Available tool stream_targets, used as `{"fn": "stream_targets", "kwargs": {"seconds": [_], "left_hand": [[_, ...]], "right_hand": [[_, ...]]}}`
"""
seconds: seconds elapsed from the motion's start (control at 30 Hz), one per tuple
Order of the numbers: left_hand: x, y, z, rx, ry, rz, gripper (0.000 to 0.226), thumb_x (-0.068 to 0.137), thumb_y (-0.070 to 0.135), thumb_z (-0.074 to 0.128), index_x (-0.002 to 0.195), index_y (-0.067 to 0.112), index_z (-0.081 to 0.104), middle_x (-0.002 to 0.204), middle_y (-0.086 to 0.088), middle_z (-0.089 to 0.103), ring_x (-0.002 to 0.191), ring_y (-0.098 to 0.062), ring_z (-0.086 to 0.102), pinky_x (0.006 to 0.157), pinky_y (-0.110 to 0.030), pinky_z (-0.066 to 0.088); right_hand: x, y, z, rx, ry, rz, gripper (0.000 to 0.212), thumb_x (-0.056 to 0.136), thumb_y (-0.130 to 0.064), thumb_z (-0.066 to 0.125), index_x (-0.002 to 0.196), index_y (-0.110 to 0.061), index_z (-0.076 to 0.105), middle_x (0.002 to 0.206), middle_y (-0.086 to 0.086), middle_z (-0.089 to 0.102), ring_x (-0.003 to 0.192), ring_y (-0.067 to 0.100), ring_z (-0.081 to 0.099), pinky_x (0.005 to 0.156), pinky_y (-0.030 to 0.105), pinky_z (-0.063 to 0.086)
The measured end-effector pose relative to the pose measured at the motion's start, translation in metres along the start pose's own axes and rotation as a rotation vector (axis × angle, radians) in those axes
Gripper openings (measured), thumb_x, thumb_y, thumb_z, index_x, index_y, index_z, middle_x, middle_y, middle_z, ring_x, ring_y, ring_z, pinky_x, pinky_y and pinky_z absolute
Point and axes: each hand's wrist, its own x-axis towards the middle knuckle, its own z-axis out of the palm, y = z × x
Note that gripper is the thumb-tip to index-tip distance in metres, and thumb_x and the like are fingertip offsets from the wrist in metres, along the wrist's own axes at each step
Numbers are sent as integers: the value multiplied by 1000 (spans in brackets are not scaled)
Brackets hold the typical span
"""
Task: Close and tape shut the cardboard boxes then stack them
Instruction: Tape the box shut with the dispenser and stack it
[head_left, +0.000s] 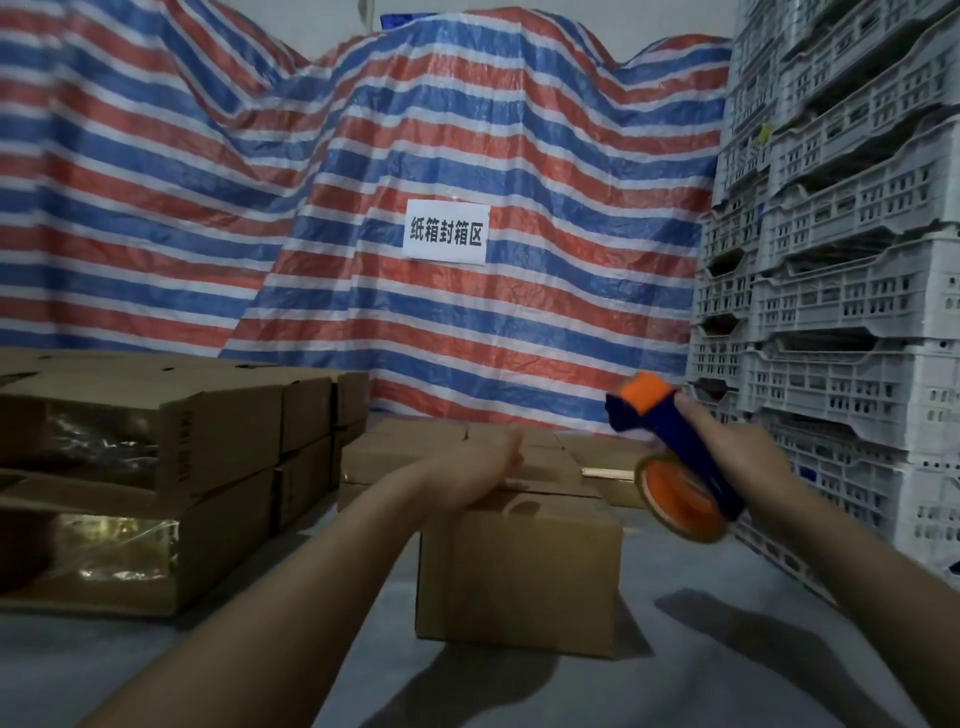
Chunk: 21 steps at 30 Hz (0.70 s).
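A closed brown cardboard box (519, 571) stands on the grey floor in front of me. My left hand (478, 462) lies flat on its top flaps, fingers straight. My right hand (727, 452) grips the blue handle of a tape dispenser (670, 462), held in the air to the right of the box, above its top edge. The dispenser has an orange front plate and an orange roll with clear tape. More closed boxes (571, 457) sit on the floor just behind the near one.
A two-high stack of larger boxes (171, 478) with plastic windows stands at the left. White plastic crates (841, 270) tower at the right. A red, white and blue striped tarp (363, 208) with a paper sign (445, 233) hangs behind.
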Motion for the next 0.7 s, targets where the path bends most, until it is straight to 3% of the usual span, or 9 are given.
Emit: {"fn": "stream_targets", "kwargs": {"seconds": [0.1, 0.17, 0.27, 0.37, 0.43, 0.5, 0.57, 0.63, 0.7], "left_hand": [[6, -6, -9, -296, 8, -91, 55, 99, 59, 32, 116, 18, 64, 116, -1, 70, 107, -15, 65, 94, -31, 48], [8, -8, -12, -429, 34, -131, 60, 99, 60, 30, 114, 13, 65, 114, -4, 70, 105, -15, 65, 86, -29, 49], [10, -7, -12, -550, 63, -156, 69, 99, 62, 25, 111, 7, 64, 114, -11, 69, 109, -21, 63, 102, -37, 45], [8, -5, -15, -679, 86, -189, 77, 100, 63, 20, 113, -1, 61, 110, -17, 69, 103, -24, 65, 93, -32, 49], [7, -6, -19, -763, 86, -216, 81, 100, 63, 16, 115, -4, 60, 101, -16, 70, 95, -22, 67, 77, -26, 48], [7, -7, -20, -814, 86, -238, 80, 100, 62, 17, 112, -4, 61, 95, -15, 72, 91, -21, 69, 75, -25, 46], [9, -7, -20, -856, 95, -250, 73, 101, 59, 25, 107, -2, 65, 94, -15, 75, 94, -23, 69, 90, -31, 46], [11, -5, -20, -908, 115, -270, 64, 100, 54, 35, 104, 0, 68, 95, -16, 75, 99, -26, 67, 113, -39, 29], [10, -2, -22, -958, 134, -300, 55, 99, 49, 44, 105, 0, 69, 93, -15, 75, 97, -26, 67, 118, -39, 22]], "right_hand": [[13, -51, 11, 298, -228, 10, 64, 83, -70, 64, 99, -9, 75, 86, 12, 76, 80, 29, 72, 79, 42, 59], [16, -75, 25, 358, -358, -38, 57, 87, -67, 61, 95, -12, 74, 73, 6, 74, 64, 18, 70, 60, 30, 56], [11, -92, 49, 316, -517, -78, 50, 94, -60, 56, 84, -13, 70, 57, 1, 68, 44, 10, 63, 42, 18, 47], [9, -88, 67, 143, -663, -99, 51, 96, -59, 54, 100, -11, 70, 73, 5, 74, 56, 13, 68, 54, 24, 53], [10, -86, 72, 76, -692, -138, 51, 98, -59, 49, 104, -12, 70, 77, 4, 75, 60, 12, 68, 59, 25, 52], [10, -87, 71, 50, -691, -162, 53, 98, -60, 48, 103, -12, 70, 79, 4, 75, 61, 12, 68, 62, 26, 52], [9, -88, 70, 31, -692, -175, 55, 97, -62, 48, 102, -13, 70, 79, 5, 75, 62, 13, 68, 67, 27, 51], [7, -90, 70, 4, -692, -188, 54, 97, -63, 46, 99, -14, 70, 76, 2, 75, 60, 11, 68, 65, 26, 50], [5, -91, 70, -14, -687, -201, 53, 98, -62, 45, 100, -15, 69, 75, 1, 74, 60, 10, 68, 65, 25, 50]]}}
